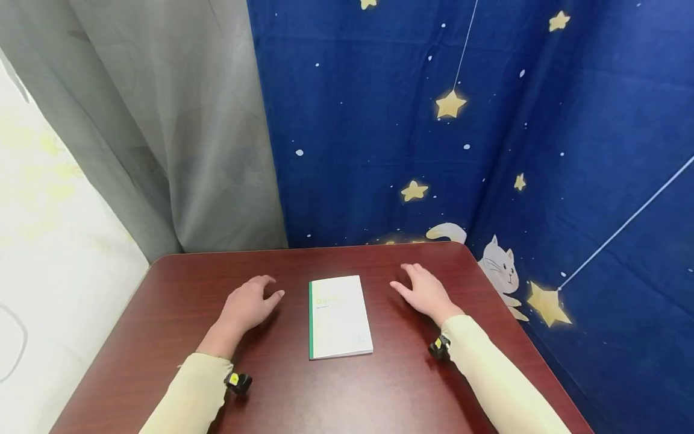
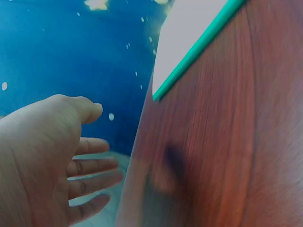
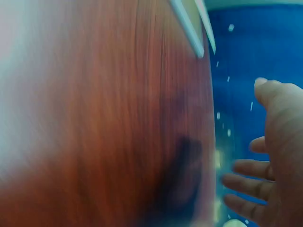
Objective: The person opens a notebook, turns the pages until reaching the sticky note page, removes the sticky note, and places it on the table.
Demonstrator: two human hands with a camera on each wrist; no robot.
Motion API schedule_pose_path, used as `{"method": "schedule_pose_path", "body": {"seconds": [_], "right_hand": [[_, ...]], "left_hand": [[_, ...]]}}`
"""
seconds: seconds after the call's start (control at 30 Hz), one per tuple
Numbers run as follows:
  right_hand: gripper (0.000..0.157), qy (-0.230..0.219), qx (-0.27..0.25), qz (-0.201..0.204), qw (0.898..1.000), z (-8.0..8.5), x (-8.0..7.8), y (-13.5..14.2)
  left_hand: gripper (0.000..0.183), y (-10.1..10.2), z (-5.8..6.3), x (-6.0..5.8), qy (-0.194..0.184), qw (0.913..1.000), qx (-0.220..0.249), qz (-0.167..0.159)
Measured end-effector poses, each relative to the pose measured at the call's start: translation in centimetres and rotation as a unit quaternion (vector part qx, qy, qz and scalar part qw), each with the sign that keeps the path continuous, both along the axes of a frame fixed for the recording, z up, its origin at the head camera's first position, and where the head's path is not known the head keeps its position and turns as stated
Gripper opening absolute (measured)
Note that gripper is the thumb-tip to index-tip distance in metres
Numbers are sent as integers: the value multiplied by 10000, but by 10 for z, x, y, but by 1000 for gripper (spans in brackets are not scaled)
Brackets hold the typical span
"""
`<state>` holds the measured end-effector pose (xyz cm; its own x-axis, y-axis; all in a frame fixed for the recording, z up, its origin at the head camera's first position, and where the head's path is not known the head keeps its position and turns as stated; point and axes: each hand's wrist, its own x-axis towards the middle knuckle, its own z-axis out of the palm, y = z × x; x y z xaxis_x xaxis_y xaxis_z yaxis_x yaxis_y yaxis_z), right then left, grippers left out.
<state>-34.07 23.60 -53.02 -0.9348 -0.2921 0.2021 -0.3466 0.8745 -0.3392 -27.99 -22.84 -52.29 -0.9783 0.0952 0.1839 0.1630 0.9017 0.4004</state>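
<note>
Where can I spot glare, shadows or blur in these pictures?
Head view: fairly sharp, with a pale sheen on the table below the book, whose cover lettering is faint; left wrist: the table softly blurred, with a dark shadow or reflection; right wrist: the table's grain smeared, pale glare at the left edge.

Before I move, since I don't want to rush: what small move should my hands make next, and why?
I'd probably ease the left hand toward the green spine of the white book: the book lies on the reddish-brown table between that hand and the right hand, its spine faces the left hand, and neither hand touches it.
</note>
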Motion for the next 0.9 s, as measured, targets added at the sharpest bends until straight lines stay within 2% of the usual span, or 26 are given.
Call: {"method": "schedule_pose_path", "body": {"seconds": [0.13,0.23,0.33,0.47,0.63,0.9], "right_hand": [[64,-252,-511,107,9983,-6,21,-10],[56,-392,-584,331,9970,-9,40,-19],[50,-489,-536,586,9956,-11,57,-28],[49,-423,-337,928,9942,-12,74,-40],[55,-131,22,1275,9917,-15,88,-50],[64,26,247,1307,9911,-14,99,-59]], "left_hand": [[31,5,3,14,-246,9980,540,-200],[21,9,6,26,-350,9967,665,-313],[15,14,9,36,-412,9951,678,-593],[9,23,9,46,-496,9911,726,-1000],[7,32,4,51,-540,9879,831,-1189],[6,35,-3,54,-595,9855,877,-1323]]}}
